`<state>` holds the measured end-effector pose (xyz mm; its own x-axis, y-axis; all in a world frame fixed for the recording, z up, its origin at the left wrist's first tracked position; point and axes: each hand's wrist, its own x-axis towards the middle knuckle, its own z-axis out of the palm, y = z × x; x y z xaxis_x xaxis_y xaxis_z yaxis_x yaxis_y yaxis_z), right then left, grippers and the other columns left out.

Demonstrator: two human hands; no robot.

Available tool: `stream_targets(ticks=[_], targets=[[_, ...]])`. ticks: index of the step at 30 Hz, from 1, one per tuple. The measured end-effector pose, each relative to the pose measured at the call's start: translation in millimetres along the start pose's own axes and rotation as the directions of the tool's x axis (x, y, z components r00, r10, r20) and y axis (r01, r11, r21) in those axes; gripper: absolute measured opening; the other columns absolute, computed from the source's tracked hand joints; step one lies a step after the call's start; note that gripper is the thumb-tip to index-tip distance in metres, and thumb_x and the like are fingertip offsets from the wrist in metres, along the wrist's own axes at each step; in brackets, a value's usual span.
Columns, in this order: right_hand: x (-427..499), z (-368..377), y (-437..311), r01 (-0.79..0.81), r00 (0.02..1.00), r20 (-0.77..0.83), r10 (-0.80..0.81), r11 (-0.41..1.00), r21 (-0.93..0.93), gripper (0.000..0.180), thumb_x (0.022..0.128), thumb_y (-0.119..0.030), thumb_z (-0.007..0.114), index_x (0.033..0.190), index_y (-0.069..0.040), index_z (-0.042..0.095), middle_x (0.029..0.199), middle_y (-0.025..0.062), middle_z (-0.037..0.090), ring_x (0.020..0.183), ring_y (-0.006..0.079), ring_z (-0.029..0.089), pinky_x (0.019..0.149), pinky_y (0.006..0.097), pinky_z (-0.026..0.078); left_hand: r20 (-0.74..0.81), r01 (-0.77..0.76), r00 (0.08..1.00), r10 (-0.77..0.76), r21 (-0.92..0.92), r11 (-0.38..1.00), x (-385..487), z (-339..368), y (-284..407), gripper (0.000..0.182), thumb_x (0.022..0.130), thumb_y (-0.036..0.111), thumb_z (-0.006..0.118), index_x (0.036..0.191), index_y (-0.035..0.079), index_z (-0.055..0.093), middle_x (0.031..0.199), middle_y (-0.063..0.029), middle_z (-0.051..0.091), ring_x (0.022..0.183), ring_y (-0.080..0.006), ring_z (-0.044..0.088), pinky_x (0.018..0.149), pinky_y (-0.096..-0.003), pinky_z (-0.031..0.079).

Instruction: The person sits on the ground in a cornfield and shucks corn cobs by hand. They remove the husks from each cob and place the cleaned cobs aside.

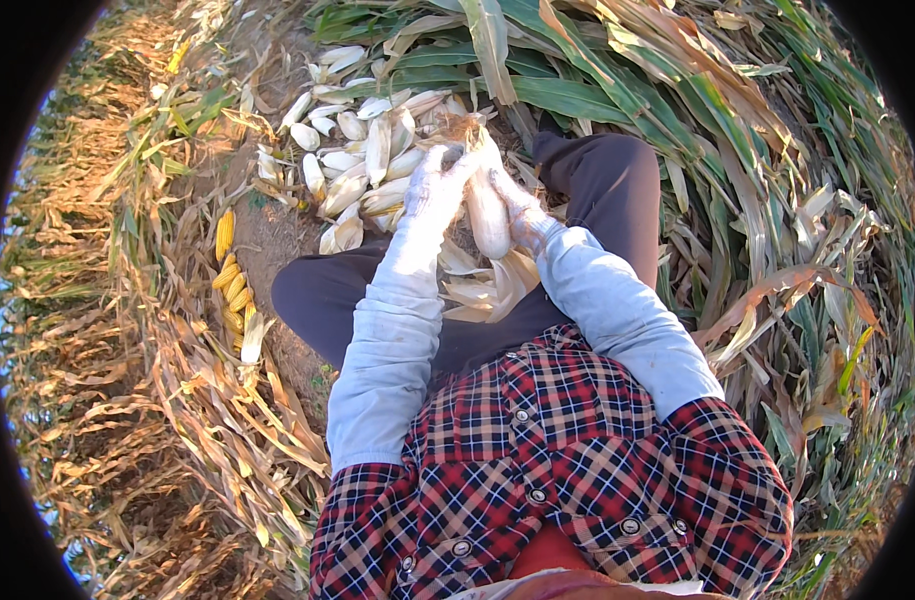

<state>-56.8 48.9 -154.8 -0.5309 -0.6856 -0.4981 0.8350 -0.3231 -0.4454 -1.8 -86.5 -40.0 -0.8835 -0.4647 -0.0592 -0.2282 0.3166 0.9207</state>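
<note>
A corn ear in a pale husk stands out in front of my lap, its brown silk end pointing away from me. My left hand, overexposed by sunlight, holds the husk near the silk end with its thumb against it. My right hand wraps the other side of the same ear; some of its fingers are hidden behind the ear. Peeled husk leaves lie between my legs, under the ear's near end. Beyond my left hand is a heap of ears in pale husks.
Several bare yellow corn cobs lie on the soil at left. Cut corn stalks with green leaves are piled ahead and along the right. Dry leaves cover the left ground. My bent knees flank the work space.
</note>
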Motion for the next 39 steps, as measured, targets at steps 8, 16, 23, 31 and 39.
stream_targets(ticks=[8, 16, 23, 31, 39], targets=[[2, -8, 4, 0.004, 0.999, 0.035, 0.0, 0.992, -0.122, 0.051, 0.089, -0.032, 0.077, 0.132, -0.01, 0.06, 0.116, 0.0069, 0.069, 0.099, 0.0203, 0.067, 0.086, 0.0392, 0.056, -0.087, 0.015, 0.996, -0.014, 0.007, 1.0, 2, 0, -5, 0.036, 0.092, 0.031, 0.07, 0.114, 0.002, 0.067, 0.108, -0.0137, 0.071, 0.099, -0.0249, 0.066, 0.088, -0.0359, 0.05], [-3, -2, 3, 0.064, 0.995, 0.09, -0.053, 0.989, -0.133, 0.05, 0.085, -0.025, 0.081, 0.128, -0.006, 0.062, 0.116, 0.0061, 0.067, 0.099, 0.0181, 0.065, 0.087, 0.0336, 0.054, -0.063, 0.071, 0.996, -0.062, 0.148, 0.986, 13, -7, -17, 0.037, 0.094, 0.032, 0.065, 0.118, 0.003, 0.066, 0.111, -0.0173, 0.071, 0.103, -0.0325, 0.066, 0.09, -0.0402, 0.05], [-8, 1, -3, -0.018, 0.999, 0.04, 0.023, 0.994, -0.11, 0.056, 0.083, -0.023, 0.084, 0.131, -0.007, 0.062, 0.12, 0.0047, 0.067, 0.104, 0.017, 0.065, 0.089, 0.0319, 0.052, -0.099, 0.155, 0.983, -0.157, -0.031, 0.987, 12, -1, -33, 0.033, 0.094, 0.03, 0.065, 0.113, 0.002, 0.066, 0.106, -0.014, 0.071, 0.096, -0.0259, 0.066, 0.086, -0.0359, 0.05], [-7, 0, 0, 0.124, 0.978, 0.193, -0.078, 0.962, -0.241, 0.057, 0.088, -0.028, 0.078, 0.137, -0.01, 0.055, 0.117, 0.0076, 0.067, 0.098, 0.0226, 0.067, 0.087, 0.0406, 0.057, -0.02, 0.073, 0.997, -0.077, -0.139, 0.988, 21, -13, -38, 0.037, 0.091, 0.029, 0.07, 0.113, 0.001, 0.069, 0.108, -0.012, 0.071, 0.095, -0.0168, 0.065, 0.082, -0.0305, 0.051], [-6, 0, 1, 0.045, 0.985, 0.171, -0.021, 0.989, -0.139, 0.052, 0.091, -0.028, 0.075, 0.136, -0.009, 0.056, 0.12, 0.0084, 0.068, 0.102, 0.0219, 0.067, 0.088, 0.0408, 0.056, -0.069, 0.111, 0.988, -0.139, -0.309, 0.945, 8, -3, -34, 0.04, 0.095, 0.035, 0.067, 0.119, 0.003, 0.067, 0.103, -0.0057, 0.07, 0.087, -0.0147, 0.063, 0.073, -0.0291, 0.051]])
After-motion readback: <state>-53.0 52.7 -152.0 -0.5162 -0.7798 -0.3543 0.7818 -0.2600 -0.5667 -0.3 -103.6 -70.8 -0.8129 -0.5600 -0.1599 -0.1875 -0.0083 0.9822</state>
